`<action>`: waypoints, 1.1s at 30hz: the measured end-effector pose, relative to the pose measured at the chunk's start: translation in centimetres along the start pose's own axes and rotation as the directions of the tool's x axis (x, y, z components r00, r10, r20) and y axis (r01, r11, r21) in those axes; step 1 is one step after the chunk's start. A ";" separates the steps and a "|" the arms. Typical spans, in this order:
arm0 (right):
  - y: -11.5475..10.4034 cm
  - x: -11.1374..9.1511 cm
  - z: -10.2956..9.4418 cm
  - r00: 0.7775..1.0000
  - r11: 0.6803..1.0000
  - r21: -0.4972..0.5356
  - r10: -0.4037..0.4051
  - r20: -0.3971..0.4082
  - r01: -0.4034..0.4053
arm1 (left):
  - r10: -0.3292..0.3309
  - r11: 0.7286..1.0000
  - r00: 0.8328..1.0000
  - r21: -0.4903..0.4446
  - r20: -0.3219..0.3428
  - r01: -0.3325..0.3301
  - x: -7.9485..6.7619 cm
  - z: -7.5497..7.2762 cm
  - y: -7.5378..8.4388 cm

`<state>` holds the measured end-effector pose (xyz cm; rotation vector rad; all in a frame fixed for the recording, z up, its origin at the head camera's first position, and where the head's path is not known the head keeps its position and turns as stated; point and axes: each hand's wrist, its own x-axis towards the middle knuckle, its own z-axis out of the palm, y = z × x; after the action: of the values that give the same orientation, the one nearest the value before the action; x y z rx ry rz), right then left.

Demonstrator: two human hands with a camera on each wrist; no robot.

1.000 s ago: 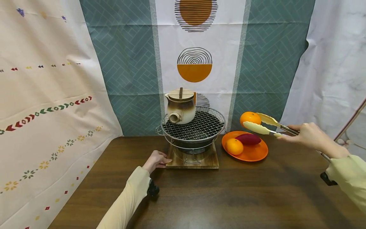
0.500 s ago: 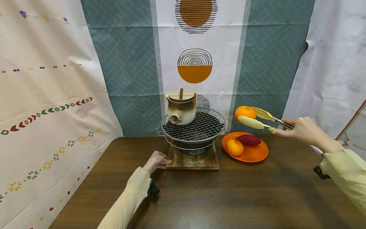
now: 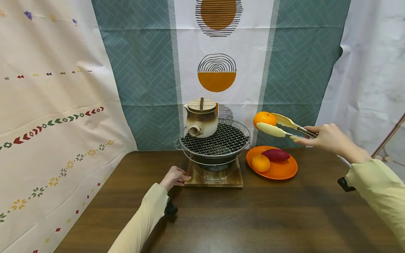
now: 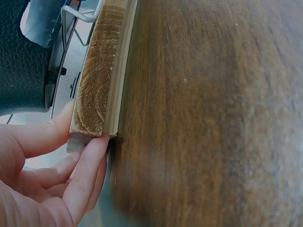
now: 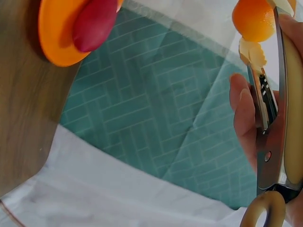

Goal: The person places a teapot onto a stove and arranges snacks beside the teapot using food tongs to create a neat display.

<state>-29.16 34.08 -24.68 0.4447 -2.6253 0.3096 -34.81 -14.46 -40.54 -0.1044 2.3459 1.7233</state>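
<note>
With my right hand [image 3: 332,140] I grip a pair of tongs [image 3: 270,129] that have pale yellow tips and metal arms. An orange [image 3: 262,118] is clamped between the tips, held in the air above the orange plate [image 3: 286,172]. My left hand [image 3: 174,176] pinches the left edge of a square wooden board [image 3: 235,180]; in the left wrist view, the thumb is at the board's upper side and fingers touch its lower corner [image 4: 92,104]. On this board stands a round grill [image 3: 218,146] with a wire mesh top.
A clay teapot [image 3: 204,124] with a wooden lid and a stubby side handle stands on the left part of the mesh. The plate, right of the grill, bears a second orange [image 3: 260,163] and a dark red sweet-potato-like piece [image 3: 275,155]. A curtain [image 3: 142,70] hangs behind.
My right hand has moved left and upward, carrying the orange in the tongs from over the plate's rear toward the grill's right side. My left hand stays at the board.
</note>
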 end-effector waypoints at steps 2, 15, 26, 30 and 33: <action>-0.4 0.3 0.0 1.000 1.000 0.016 0.009 0.011 -0.009 | 0.001 1.000 1.000 -0.002 0.002 -0.001 -0.1 0.0 0.0; -2.6 1.8 0.2 0.995 0.997 0.076 0.010 0.099 -0.018 | 0.015 1.000 1.000 0.009 0.007 -0.015 -0.4 -0.2 0.1; -4.7 3.6 1.2 0.996 0.995 0.100 -0.011 0.094 0.002 | 0.005 1.000 1.000 0.003 -0.006 -0.005 -0.5 -0.2 0.1; -5.3 4.1 1.5 0.994 0.994 0.108 -0.010 0.113 -0.002 | 0.008 1.000 1.000 0.004 -0.005 -0.008 -0.5 -0.1 0.1; -5.7 4.4 1.7 0.993 0.995 0.102 -0.005 0.120 -0.007 | 0.008 1.000 1.000 0.003 -0.006 -0.008 -0.4 0.1 0.1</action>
<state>-31.47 27.16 -23.29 0.5110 -2.7354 0.4316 -34.43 -14.41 -40.36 -0.0993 2.3566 1.7251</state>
